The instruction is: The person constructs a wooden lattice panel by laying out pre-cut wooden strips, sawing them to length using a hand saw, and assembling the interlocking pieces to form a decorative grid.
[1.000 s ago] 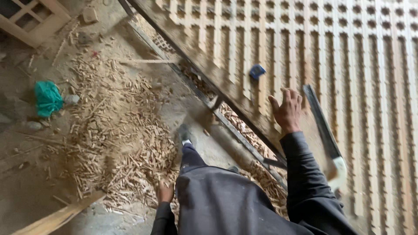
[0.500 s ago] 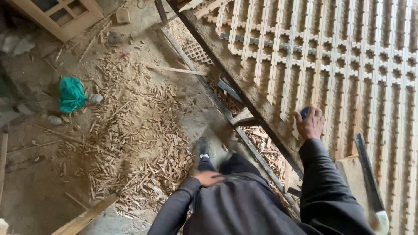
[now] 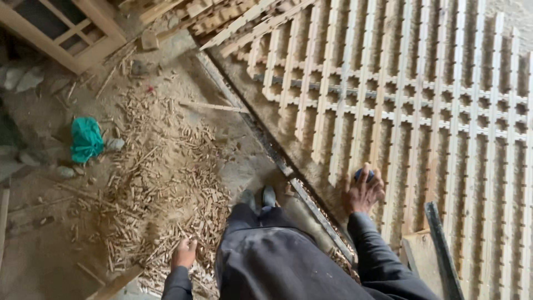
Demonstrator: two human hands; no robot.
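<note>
- Looking down in the head view, the right hand (image 3: 364, 191) closes over a small blue round object (image 3: 361, 173) lying on the pale wooden lattice panel (image 3: 422, 105).
- The left hand (image 3: 184, 253), fingers curled, touches the pile of wood offcuts (image 3: 166, 189), well apart from the blue object.

Blue object (image 3: 360, 174) mostly hidden under right hand (image 3: 365, 191); kind unclear. Left hand (image 3: 184, 253) fingertips buried in wood scraps (image 3: 166, 211). Lattice (image 3: 422, 111) cut by right edge.
</note>
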